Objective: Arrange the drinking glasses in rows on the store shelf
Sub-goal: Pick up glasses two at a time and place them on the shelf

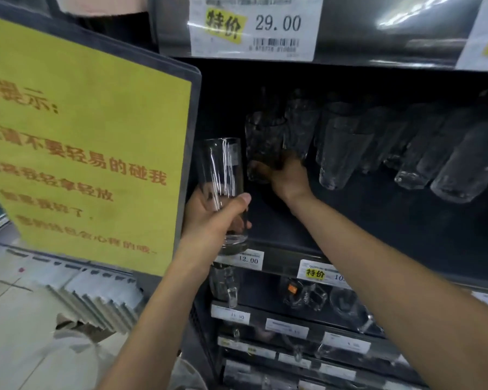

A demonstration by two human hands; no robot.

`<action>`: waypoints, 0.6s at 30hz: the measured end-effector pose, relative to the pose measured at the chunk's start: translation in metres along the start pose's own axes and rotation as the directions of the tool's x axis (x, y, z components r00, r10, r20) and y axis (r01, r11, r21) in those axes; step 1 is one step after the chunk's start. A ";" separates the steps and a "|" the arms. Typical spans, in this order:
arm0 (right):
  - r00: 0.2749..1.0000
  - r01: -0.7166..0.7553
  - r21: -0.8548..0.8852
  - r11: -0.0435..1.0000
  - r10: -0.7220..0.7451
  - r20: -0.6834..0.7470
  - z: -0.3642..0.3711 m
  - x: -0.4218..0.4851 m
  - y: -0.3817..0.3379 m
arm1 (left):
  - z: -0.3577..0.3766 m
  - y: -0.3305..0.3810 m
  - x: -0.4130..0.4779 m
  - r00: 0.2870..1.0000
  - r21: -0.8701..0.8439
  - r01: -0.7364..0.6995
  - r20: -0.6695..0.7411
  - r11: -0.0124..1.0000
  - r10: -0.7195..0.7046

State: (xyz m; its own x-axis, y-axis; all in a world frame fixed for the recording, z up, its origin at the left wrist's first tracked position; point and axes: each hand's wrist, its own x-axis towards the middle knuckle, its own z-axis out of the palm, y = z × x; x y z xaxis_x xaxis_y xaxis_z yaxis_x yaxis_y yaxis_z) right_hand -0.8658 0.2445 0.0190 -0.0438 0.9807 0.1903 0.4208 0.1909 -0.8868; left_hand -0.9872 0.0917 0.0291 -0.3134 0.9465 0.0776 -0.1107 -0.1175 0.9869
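Left hand (209, 218) and right hand (288, 178) at the store shelf (364, 226).
The left hand's thumb and fingers curl round a tall, smooth, straight-walled glass (223, 175) held before the shelf edge. The right hand grips the base of a dimpled tumbler (262, 142) standing on the shelf beside a crowded row of tumblers (341, 147). A nudge there could knock neighbours over, and slick glass may slip.

Clear glasses (338, 153); dark shelf (378, 220); yellow sign (82, 153), orange lettering; white price tag (252, 28), yellow patch.
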 end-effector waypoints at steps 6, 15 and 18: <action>0.995 0.073 -0.150 0.986 -0.083 -0.059 0.011 0.014 0.006 | -0.003 0.003 0.001 0.998 -0.049 0.058 -0.016 0.997 -0.059; 0.992 -0.016 -0.306 0.952 -0.024 -0.127 0.022 0.035 0.003 | -0.002 0.003 0.001 0.999 0.071 0.051 0.006 0.996 -0.052; 0.987 -0.062 -0.332 0.941 0.007 -0.163 0.024 0.041 0.001 | -0.005 0.003 0.001 0.998 0.069 0.061 0.005 0.996 -0.061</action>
State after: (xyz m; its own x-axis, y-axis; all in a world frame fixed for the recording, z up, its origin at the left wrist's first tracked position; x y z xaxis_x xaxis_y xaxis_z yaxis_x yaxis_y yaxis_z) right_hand -0.8885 0.2856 0.0154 0.1075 0.9623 0.2498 0.6999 0.1052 -0.7064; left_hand -0.9923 0.0912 0.0310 -0.3011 0.9534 0.0178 -0.0643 -0.0389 0.9972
